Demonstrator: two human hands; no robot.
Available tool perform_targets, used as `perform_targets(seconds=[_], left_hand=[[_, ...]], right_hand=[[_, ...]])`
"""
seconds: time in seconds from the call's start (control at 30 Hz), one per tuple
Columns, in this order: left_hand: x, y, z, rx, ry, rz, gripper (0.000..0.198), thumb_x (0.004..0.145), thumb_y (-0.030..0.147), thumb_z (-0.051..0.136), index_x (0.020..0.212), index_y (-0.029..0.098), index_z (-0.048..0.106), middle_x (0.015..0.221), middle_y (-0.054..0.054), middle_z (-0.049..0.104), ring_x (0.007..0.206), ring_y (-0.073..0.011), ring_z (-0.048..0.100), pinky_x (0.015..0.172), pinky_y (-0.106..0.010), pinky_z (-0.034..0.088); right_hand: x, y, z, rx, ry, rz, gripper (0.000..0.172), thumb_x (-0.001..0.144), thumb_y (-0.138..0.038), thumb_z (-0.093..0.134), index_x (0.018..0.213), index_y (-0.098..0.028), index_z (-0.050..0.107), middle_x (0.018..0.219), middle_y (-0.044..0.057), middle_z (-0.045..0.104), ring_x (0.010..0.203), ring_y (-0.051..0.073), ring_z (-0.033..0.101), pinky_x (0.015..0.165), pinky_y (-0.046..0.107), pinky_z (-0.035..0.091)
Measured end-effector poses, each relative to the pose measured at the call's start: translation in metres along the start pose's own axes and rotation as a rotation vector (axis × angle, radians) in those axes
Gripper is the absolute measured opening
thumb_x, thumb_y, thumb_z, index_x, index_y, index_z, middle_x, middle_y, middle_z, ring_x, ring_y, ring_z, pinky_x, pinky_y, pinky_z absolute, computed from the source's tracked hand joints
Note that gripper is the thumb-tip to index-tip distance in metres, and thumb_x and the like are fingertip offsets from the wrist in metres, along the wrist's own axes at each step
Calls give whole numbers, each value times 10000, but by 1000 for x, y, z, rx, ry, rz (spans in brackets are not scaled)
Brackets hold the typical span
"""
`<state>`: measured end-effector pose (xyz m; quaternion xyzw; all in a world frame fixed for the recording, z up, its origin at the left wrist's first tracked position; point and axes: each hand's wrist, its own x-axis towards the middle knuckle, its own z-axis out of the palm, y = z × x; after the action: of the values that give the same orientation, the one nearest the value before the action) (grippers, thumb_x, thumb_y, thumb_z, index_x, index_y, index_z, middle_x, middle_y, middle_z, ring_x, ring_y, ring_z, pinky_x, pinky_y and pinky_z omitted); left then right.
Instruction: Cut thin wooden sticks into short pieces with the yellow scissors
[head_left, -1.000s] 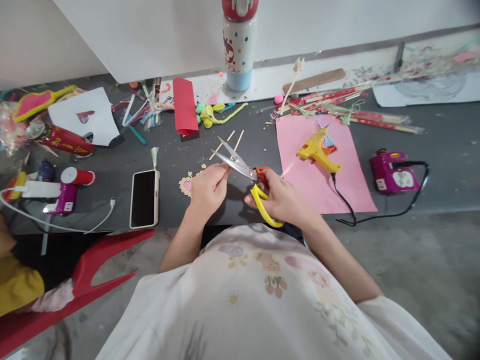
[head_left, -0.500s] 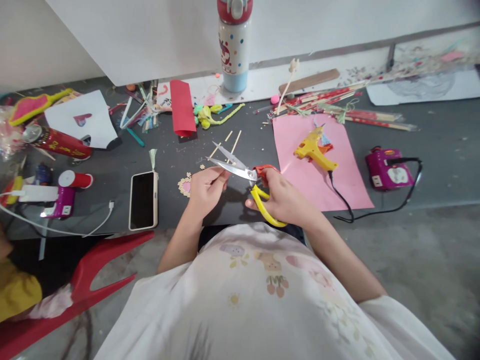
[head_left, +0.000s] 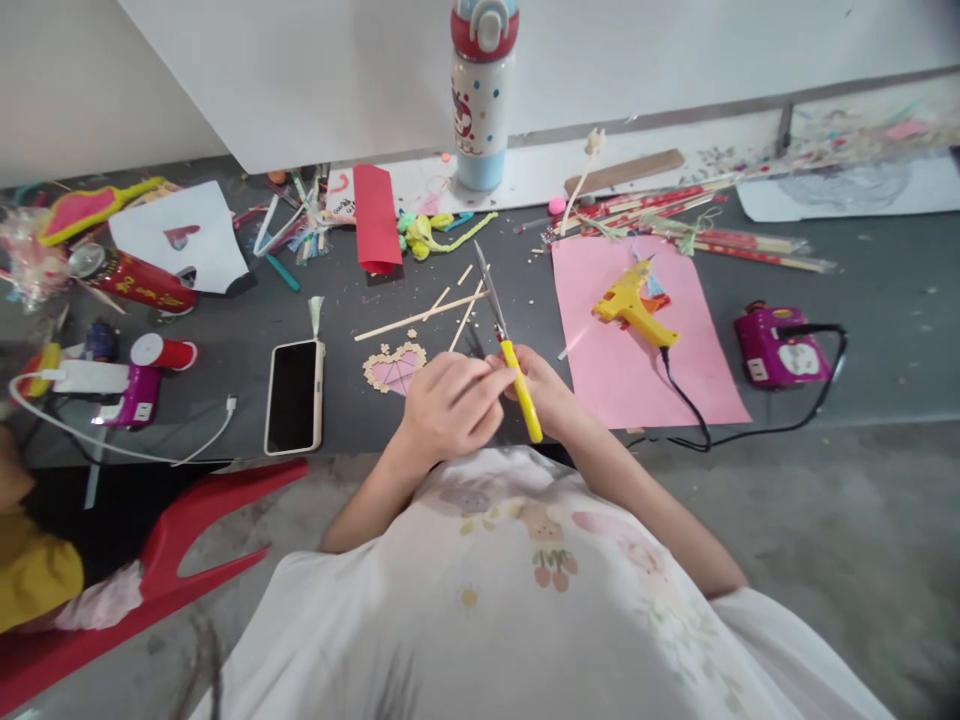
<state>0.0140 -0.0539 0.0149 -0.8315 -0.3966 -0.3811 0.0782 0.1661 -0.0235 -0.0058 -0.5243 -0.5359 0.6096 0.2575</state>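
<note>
My right hand is wrapped round a pair of scissors with a yellow handle, its metal blades pointing away from me and close together. Beside it, my left hand has curled fingers, one reaching against the yellow handle; whatever its fingertips hold is hidden. Just left of the hands lies a pink heart edged with small pale pieces and crossed by thin dark lines. Several thin wooden sticks lie on the dark table beyond, one long one across others.
A yellow glue gun rests on pink paper, its cord running right near a purple power box. A phone lies left. Behind stand a bottle and lie a red paper piece and yellow clay.
The scissors have swung from pointing left with blades apart to pointing away, blades together. My left hand moved right, towards the handle. A long stick now lies on the table, and the heart shows more.
</note>
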Motion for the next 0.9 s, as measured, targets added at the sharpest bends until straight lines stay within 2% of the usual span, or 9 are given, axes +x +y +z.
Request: perform_targets(seconds=[0.1, 0.17, 0.3, 0.37, 0.5, 0.7, 0.9], left_hand=[[-3, 3, 3, -3, -90, 93, 335, 787, 139, 516, 1105, 191, 607, 784, -21, 626, 702, -139, 549, 655, -277, 455], [-3, 5, 5, 4, -145, 138, 309, 800, 160, 520, 1097, 186, 601, 766, -10, 622, 688, -133, 544, 630, -266, 441], [2, 8, 5, 27, -188, 196, 129, 822, 181, 533, 918, 188, 620, 673, 16, 573, 620, -120, 519, 555, -258, 383], [5, 8, 4, 36, -206, 194, 56, 827, 192, 548, 814, 192, 603, 633, 23, 541, 589, -116, 501, 536, -259, 350], [6, 5, -1, 46, -251, 191, 149, 864, 242, 559, 726, 188, 542, 617, 28, 523, 573, -104, 498, 542, -257, 317], [1, 0, -5, 2, -376, 149, 152, 907, 223, 505, 762, 180, 517, 640, 31, 530, 591, -95, 511, 537, -248, 288], [-1, -4, -10, -52, -417, 97, 154, 924, 295, 498, 815, 188, 517, 665, 27, 516, 596, -92, 496, 524, -229, 274]], right_hand=[[2, 1, 2, 145, -11, 78, 469, 698, -607, 625, 854, -204, 441, 716, -40, 458, 626, 104, 433, 584, 256, 396], [4, 7, 4, 162, -6, 83, 464, 681, -570, 662, 871, -204, 449, 745, -33, 482, 658, 112, 453, 614, 264, 411], [9, 18, 4, 216, -21, 64, 429, 680, -519, 675, 886, -202, 474, 779, -29, 514, 683, 114, 472, 641, 264, 415], [8, 19, 3, 249, -41, 68, 412, 685, -510, 661, 890, -197, 488, 772, -33, 511, 675, 111, 468, 635, 260, 409], [6, 16, 1, 245, -84, 67, 335, 701, -433, 638, 889, -189, 507, 759, -36, 507, 660, 106, 462, 614, 251, 393], [10, 22, 4, 155, -42, 40, 291, 705, -377, 617, 888, -178, 509, 755, -36, 518, 663, 109, 461, 619, 257, 394], [8, 22, 5, 96, -49, -20, 280, 726, -405, 586, 854, -178, 483, 741, -44, 502, 655, 106, 448, 627, 261, 389]])
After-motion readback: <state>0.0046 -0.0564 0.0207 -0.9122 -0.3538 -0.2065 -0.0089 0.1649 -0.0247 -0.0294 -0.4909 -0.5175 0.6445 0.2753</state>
